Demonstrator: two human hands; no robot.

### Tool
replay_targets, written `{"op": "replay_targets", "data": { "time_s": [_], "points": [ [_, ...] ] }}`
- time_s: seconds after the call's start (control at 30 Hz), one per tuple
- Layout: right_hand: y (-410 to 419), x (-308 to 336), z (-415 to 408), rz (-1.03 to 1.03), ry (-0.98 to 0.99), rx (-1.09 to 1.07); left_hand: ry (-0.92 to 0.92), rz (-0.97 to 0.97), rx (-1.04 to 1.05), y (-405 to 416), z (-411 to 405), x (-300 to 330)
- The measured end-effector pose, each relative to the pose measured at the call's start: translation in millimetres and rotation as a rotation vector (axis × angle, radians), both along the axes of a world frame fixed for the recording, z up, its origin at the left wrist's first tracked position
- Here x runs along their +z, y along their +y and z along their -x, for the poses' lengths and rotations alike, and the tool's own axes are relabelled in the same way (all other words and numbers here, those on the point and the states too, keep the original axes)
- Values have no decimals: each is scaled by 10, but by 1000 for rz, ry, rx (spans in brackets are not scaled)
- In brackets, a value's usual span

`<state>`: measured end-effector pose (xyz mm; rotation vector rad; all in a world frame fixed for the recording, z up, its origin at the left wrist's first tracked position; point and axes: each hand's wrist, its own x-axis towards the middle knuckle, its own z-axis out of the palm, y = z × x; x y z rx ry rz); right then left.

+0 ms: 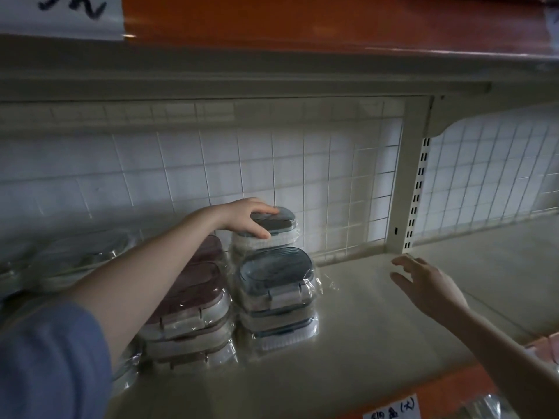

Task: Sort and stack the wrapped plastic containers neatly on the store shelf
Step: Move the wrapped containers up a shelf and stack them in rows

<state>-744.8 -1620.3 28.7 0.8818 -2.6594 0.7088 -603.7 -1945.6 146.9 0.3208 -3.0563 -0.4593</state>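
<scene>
Wrapped plastic containers stand in stacks on the cream shelf (pixel 348 337). A rear stack is topped by a blue-lidded container (pixel 279 223); my left hand (pixel 246 217) lies over its lid, thumb at the near side and fingers along the far edge. In front of it sits a lower stack of blue-lidded containers (pixel 276 278). Left of these is a stack of pink-lidded containers (pixel 193 300), partly hidden by my left forearm. My right hand (pixel 423 282) hovers over the bare shelf to the right, fingers spread, holding nothing.
A wire grid panel (pixel 363 176) backs the shelf, with a slotted upright post (pixel 408 192) on the right. The shelf above (pixel 242 83) hangs low overhead. More wrapped items (pixel 75 261) lie at far left. An orange price strip with a label (pixel 391 408) runs along the front edge.
</scene>
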Motion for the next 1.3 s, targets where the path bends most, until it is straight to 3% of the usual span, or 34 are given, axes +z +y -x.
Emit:
{"op": "replay_targets", "data": {
  "time_s": [0.37, 0.73, 1.0, 1.3],
  "points": [
    [148, 8, 14, -76, 33, -61, 139, 191, 36, 255, -135, -51],
    [1001, 95, 234, -107, 122, -9, 565, 201, 473, 1522, -362, -298],
    [1832, -272, 233, -28, 120, 124, 561, 210, 669, 2664, -536, -931],
    [2351, -682, 27, 34, 104, 113, 528, 244, 626, 3288, -792, -1414]
  ]
}}
